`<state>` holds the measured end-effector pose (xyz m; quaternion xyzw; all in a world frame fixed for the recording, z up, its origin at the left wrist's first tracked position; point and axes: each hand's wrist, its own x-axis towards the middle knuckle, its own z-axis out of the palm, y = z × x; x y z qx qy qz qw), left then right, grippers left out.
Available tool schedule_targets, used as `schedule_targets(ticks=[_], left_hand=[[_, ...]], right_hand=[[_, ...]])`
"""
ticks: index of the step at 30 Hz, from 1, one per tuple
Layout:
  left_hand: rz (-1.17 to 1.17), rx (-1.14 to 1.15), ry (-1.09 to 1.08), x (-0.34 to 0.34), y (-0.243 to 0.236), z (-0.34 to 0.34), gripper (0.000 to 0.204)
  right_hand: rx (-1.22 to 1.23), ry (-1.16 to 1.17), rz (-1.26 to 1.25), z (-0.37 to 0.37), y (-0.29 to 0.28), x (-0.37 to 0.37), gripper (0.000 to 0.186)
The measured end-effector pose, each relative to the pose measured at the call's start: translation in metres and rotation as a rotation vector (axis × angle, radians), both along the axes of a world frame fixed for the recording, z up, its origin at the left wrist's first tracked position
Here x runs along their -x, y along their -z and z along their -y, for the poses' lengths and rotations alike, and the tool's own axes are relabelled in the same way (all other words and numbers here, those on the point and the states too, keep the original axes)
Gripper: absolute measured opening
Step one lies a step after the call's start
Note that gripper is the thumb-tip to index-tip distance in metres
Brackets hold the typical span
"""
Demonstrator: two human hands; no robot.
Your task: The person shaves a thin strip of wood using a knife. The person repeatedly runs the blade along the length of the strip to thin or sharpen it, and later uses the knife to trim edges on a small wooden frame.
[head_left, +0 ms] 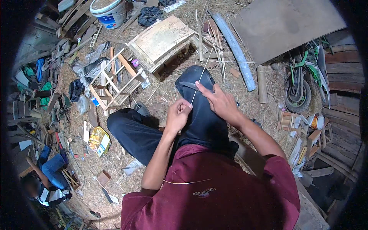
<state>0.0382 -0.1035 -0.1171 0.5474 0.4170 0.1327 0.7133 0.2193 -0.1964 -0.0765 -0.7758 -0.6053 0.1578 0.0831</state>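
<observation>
A thin, pale strip of bamboo or wood point(204, 68) runs up across my raised dark-trousered knee point(199, 111). My left hand point(178, 114) is closed, pinching its lower end between thumb and fingertips. Over the knee, my right hand point(223, 102) is closed on a knife, its handle hidden in the palm. The knife's blade point(187, 85) points left and crosses the strip, with the right index finger stretched along it. Whether the edge bites into the strip cannot be made out. Another thin curved strip point(188, 183) lies across the front of my maroon shirt.
Ahead stands a low wooden table point(161, 40), with a slatted wooden frame point(115, 82) left of it. Long strips and a grey pipe point(235, 50) lie front right. A green-white motorbike point(303, 80) stands right. Another person point(48, 176) sits lower left. Shavings cover the ground.
</observation>
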Motion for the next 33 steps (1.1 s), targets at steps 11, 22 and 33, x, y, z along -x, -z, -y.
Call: schedule_targets(ticks=[11,22,33], left_hand=[[-0.038,0.124,0.056,0.113,-0.016,0.017,0.014],[-0.488,-0.348,0.526,0.094,-0.036,-0.002,0.039],[-0.784,-0.654,0.691,0.018,-0.068,-0.036,0.061]], right_hand=[[-0.069,0.080,-0.078,0.004,0.007,-0.008,0.062],[-0.125,0.048,-0.070,0.005,0.010,-0.006,0.056],[-0.104,0.040,-0.076,0.008,0.010,-0.008,0.061]])
